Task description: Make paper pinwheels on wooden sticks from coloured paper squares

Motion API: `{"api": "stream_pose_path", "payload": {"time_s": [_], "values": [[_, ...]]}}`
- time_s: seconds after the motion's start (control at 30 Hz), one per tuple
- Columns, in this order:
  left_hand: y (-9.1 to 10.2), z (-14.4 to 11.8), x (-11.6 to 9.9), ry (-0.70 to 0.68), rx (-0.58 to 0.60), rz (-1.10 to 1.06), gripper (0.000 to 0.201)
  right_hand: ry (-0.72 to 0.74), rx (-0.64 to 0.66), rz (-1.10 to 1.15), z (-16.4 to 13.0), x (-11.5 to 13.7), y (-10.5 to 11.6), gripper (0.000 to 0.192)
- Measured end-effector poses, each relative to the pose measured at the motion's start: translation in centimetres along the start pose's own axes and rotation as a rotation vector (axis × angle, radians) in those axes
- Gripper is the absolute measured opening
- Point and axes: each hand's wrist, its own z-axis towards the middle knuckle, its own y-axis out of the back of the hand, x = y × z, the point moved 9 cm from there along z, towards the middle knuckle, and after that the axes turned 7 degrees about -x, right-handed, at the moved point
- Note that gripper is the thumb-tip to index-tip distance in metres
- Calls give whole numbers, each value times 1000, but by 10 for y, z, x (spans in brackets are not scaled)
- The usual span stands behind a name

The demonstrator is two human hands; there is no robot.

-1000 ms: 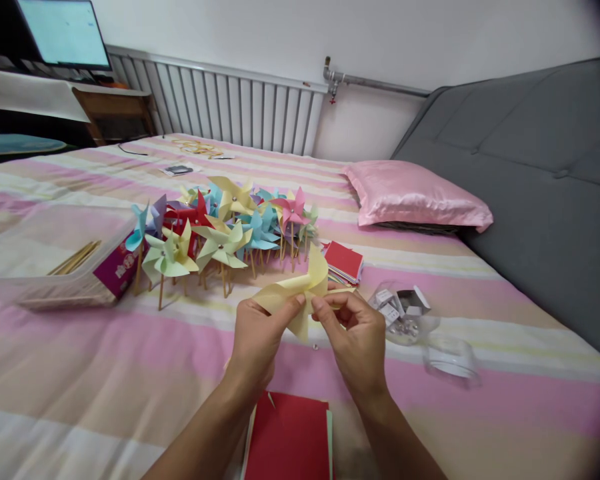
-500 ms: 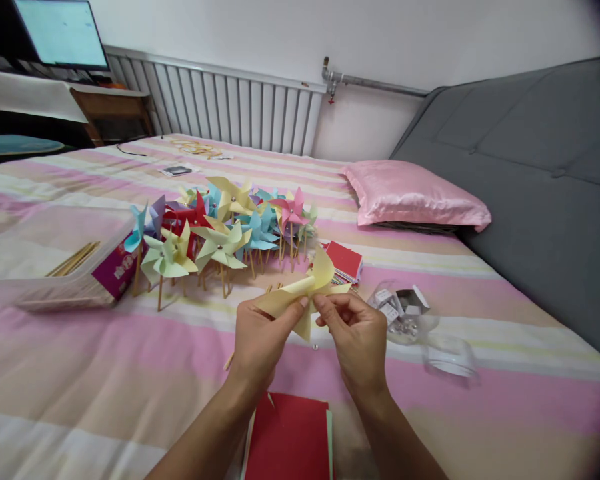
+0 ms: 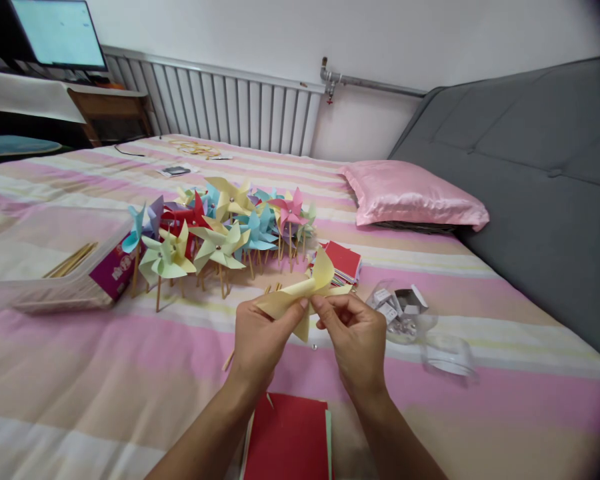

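A pale yellow paper pinwheel (image 3: 300, 290) is held up between my two hands, its blades curled in toward the middle. My left hand (image 3: 260, 337) pinches it from the left, thumb near the centre. With thumb and fingertips, my right hand (image 3: 355, 333) grips the same pinwheel close to its centre from the right. A small shiny stud (image 3: 315, 347) lies on the bedspread between my wrists. Below my hands is a stack of paper with a red sheet on top (image 3: 290, 437). A thin wooden stick (image 3: 228, 361) shows partly beside my left wrist.
Finished-looking pinwheels on sticks (image 3: 220, 245) stand in a cluster to the left of centre. Beside them is a clear plastic box (image 3: 60, 300) with wooden sticks. To the right lie more red paper (image 3: 343, 261), an open clear container (image 3: 403, 327), its lid (image 3: 449, 357) and a pink pillow (image 3: 417, 195).
Both hands keep their pinch on the yellow pinwheel, with hardly any movement. The whole view has shifted very slightly.
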Motion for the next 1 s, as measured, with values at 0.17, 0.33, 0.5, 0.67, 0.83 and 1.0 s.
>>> {"api": "stream_pose_path", "payload": {"time_s": [0.17, 0.33, 0.5, 0.67, 0.83, 1.0], "values": [[-1, 1, 3, 60, -12, -81, 16, 8, 0, 10, -4, 3, -2, 21], [-3, 1, 7, 122, 4, -189, 19, -1, -73, 120, -7, 6, 1, 35], [-3, 1, 7, 152, -14, -228, 27, 13, -82, 182, -6, 8, 1, 65], [-8, -2, 7, 172, 9, -256, 33, -104, 94, 234, -9, -8, -17, 35], [-12, -7, 12, 209, 14, -234, 26, -180, 75, 360, -10, -14, -19, 22], [-18, -11, 14, 215, 46, -232, 27, -229, 42, 420, -10, -16, -19, 18]]}}
